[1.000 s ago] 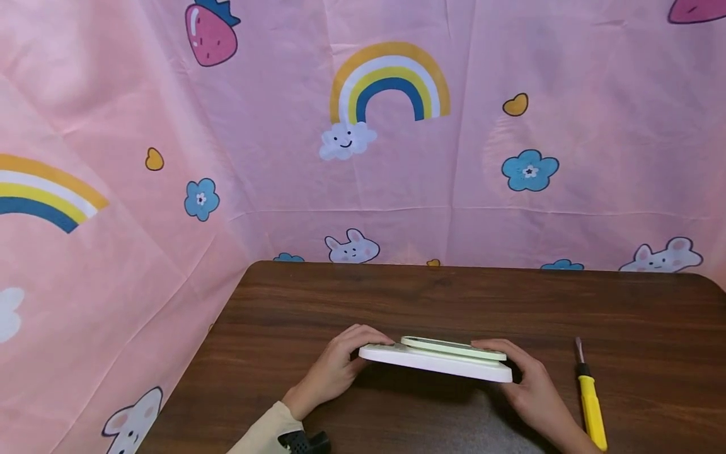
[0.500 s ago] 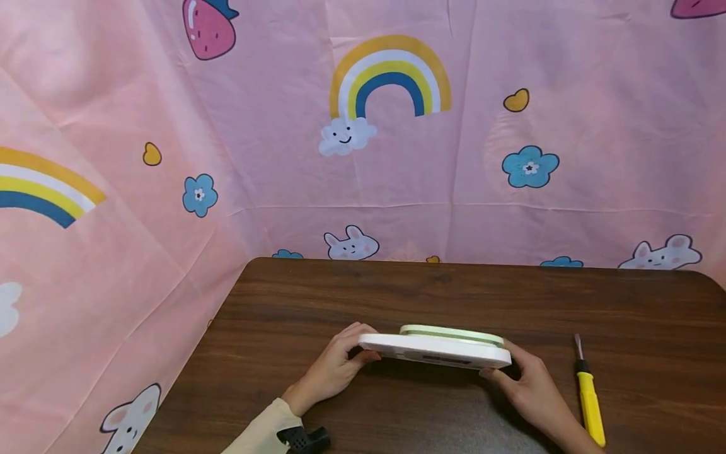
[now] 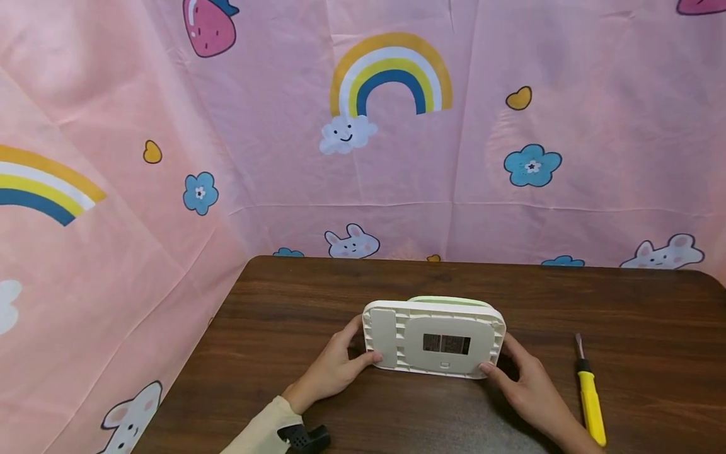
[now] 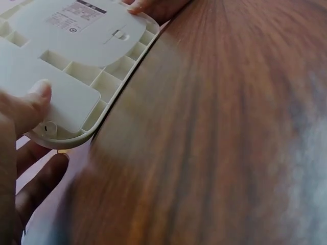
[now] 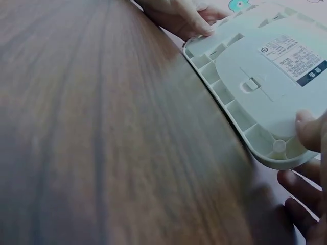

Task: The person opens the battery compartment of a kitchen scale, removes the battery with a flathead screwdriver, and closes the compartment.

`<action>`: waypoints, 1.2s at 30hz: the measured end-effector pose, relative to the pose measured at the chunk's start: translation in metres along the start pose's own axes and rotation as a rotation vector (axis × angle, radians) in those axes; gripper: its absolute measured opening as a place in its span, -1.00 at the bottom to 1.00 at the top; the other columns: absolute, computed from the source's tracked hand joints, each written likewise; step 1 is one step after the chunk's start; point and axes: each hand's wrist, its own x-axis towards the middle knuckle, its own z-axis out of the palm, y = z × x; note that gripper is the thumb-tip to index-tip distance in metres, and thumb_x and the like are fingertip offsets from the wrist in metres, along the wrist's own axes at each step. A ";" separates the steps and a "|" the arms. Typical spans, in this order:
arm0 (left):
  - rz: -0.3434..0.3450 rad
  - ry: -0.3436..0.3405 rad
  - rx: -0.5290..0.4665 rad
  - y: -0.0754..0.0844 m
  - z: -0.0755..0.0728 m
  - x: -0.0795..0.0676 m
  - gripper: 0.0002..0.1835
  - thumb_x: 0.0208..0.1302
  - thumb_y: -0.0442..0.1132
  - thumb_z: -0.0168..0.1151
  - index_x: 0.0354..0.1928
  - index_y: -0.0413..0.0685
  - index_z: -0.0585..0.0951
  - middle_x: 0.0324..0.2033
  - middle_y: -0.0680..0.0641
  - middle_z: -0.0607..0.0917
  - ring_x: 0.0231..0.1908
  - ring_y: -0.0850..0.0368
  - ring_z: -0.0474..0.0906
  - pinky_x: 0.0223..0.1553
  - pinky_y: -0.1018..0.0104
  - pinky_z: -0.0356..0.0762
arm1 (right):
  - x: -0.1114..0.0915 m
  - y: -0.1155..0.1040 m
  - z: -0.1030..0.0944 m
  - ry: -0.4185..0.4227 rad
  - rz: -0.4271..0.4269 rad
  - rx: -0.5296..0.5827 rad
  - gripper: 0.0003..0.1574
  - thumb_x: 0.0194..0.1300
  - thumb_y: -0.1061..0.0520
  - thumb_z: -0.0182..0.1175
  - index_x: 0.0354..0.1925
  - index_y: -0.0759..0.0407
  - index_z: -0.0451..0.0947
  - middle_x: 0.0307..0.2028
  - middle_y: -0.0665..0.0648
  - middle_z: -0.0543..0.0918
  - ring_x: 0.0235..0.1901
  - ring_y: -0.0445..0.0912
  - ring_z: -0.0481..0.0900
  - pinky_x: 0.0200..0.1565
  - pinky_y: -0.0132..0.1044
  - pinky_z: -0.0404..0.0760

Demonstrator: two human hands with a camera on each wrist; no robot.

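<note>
I hold a white plastic device [image 3: 391,343] between both hands, its underside tilted up toward my face, above the near middle of the dark wood-grain table [image 3: 340,284]. My left hand [image 3: 334,366] pinches one short end: the thumb presses on a smooth rectangular panel [image 3: 383,331] near the lower corner, and fingers reach behind the edge. In the left wrist view two of those fingertips show just past the rim. My right hand [image 3: 527,381] grips the opposite end in the same way, its thumb over the lower corner and its fingers behind. Both grips are only as wide as the device is thick. I cannot tell whether its lower long edge touches the table.

Open ribbed cells line the border of the underside. A rounded cover [image 3: 448,325] fills much of the rest, carrying a printed label [image 3: 446,343] and a small latch [image 5: 251,84]. A round peg [image 5: 279,146] sits in the corner by my right thumb. A pale green part [image 3: 450,301] rises behind the device's top edge.

A yellow-handled screwdriver [image 3: 590,397] lies to my right, blade pointing away. Pink cloth [image 3: 255,145] with rainbows, flowers and rabbits hangs beyond the table.
</note>
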 end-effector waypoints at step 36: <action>-0.204 -0.038 0.018 -0.001 -0.005 0.001 -0.08 0.48 0.01 0.35 0.70 0.11 0.07 0.70 0.01 0.05 0.71 -0.02 -0.18 0.62 -0.29 -0.08 | 0.001 0.004 -0.004 -0.049 -0.071 -0.032 -0.17 0.51 0.09 0.29 0.61 -0.21 0.27 0.61 0.16 0.31 0.55 -0.17 0.25 0.35 0.33 0.42</action>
